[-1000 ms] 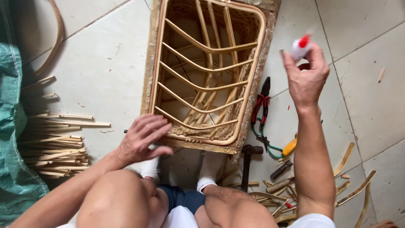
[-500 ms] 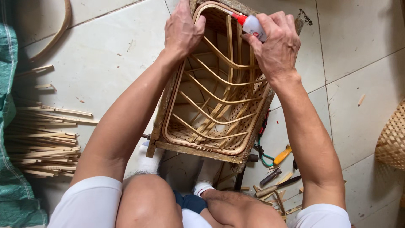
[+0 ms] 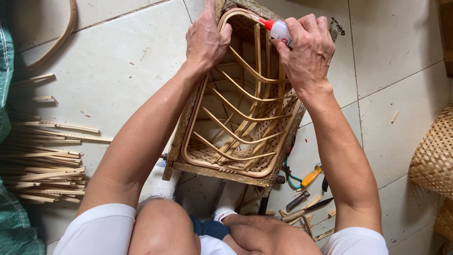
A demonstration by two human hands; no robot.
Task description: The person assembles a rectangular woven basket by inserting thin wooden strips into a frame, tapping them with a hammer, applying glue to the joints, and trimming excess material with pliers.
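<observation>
A rectangular woven bamboo basket (image 3: 283, 141) sits in a wooden frame on the tiled floor between my knees, with curved bamboo ribs across its inside. My left hand (image 3: 205, 38) presses on the far left corner of the basket's rim. My right hand (image 3: 306, 47) grips a small white glue bottle (image 3: 279, 30) with a red nozzle. The nozzle points left at the far rim, close to my left fingers.
A pile of bamboo strips (image 3: 42, 156) lies at the left beside green sacking (image 3: 9, 226). Pliers, a yellow-handled tool (image 3: 311, 175) and knives lie at the right of the basket. Another woven basket (image 3: 434, 156) stands at the right edge. A curved bamboo strip (image 3: 61, 35) lies top left.
Both hands have come to the basket's far rim. The right hand brought the glue bottle down from the air to the rim; the left hand left the near edge.
</observation>
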